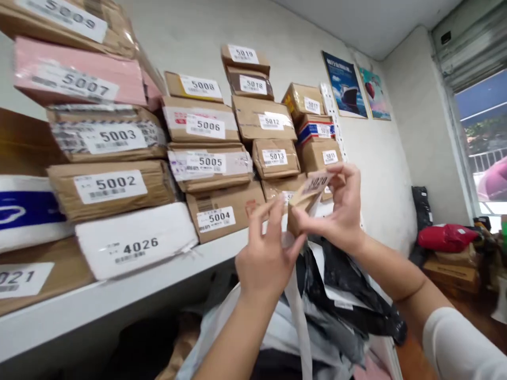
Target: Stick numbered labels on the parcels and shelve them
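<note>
Both my hands hold a small brown cardboard box (304,203) up in front of the shelf. My right hand (340,208) pinches a white number label (316,184) onto the top of the box, fingers curled round it. My left hand (266,253) grips the box from below and the left, with the thumb and fingers closed on it and on a strip of white backing paper (300,311) that hangs down. The label reads about 5020.
A white shelf (119,295) carries stacked numbered parcels: 5002 (111,186), 5004 (222,211), 4026 (134,240). Black and grey mail bags (348,285) lie piled below. More parcels and a red bag (446,236) lie by the window at the right.
</note>
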### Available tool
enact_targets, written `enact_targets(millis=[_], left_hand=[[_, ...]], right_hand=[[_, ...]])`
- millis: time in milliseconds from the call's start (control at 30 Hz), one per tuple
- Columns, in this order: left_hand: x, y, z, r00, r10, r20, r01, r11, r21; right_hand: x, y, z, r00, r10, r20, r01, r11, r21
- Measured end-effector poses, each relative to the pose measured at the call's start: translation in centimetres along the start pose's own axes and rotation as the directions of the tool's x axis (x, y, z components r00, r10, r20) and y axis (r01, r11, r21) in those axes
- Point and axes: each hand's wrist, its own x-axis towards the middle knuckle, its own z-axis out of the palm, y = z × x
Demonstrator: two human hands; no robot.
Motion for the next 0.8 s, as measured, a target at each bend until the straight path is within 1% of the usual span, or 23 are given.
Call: enact_targets(millis=[67,100,200,233,300,367,433,500,567,667,800], left_hand=[[-2.2,1.8,-0.2,0.997,0.047,0.063,-0.044,0.998,-0.049],[-3.5,2.4,-0.5,0.996,0.060,0.064,-0.055,0.995,-0.081],[-7.6,3.5,-1.6,0.998,0.055,-0.018,-0.057,0.985,-0.162],[-8.9,3.7,-2.0,0.997,0.051,-0.049,-0.060,0.981,-0.186],[-10.9,4.1,-2.7,0.993,0.079,-0.093,-0.099,0.966,-0.240],[-12.3,4.5,-3.1,0.985,0.114,-0.129,-0.148,0.945,-0.292],[-13.2,4.9,-3.5,0.980,0.124,-0.155,-0.171,0.924,-0.343],[-13.9,5.4,-3.8,0.982,0.104,-0.157,-0.158,0.906,-0.393],[-14.5,5.9,-4.1,0.985,0.083,-0.154,-0.143,0.891,-0.430],[-15.0,6.7,-4.4,0.983,0.086,-0.163,-0.153,0.873,-0.463],[-15.2,7.2,-4.2,0.979,0.078,-0.191,-0.167,0.845,-0.508]], right_hand=[[-4.1,-0.2,-1.5,0.998,0.057,-0.018,-0.056,0.997,0.055],[-6.1,-0.5,-2.4,0.997,0.072,-0.036,-0.069,0.994,0.082],[-11.5,-1.9,-5.6,0.989,0.118,-0.087,-0.102,0.980,0.173],[-13.1,-2.6,-6.7,0.988,0.132,-0.082,-0.112,0.972,0.207],[-15.9,-4.2,-8.5,0.989,0.143,-0.032,-0.131,0.961,0.242],[-17.8,-5.7,-9.8,0.991,0.127,0.041,-0.133,0.968,0.214],[-18.9,-6.8,-10.7,0.991,0.098,0.093,-0.110,0.984,0.140],[-19.2,-7.4,-11.3,0.992,0.056,0.111,-0.066,0.994,0.088],[-19.2,-7.6,-11.7,0.994,0.030,0.108,-0.037,0.998,0.058],[-19.0,-7.6,-12.1,0.996,0.007,0.086,-0.008,1.000,0.017],[-19.1,-7.5,-12.5,0.996,-0.026,0.080,0.029,0.999,-0.039]])
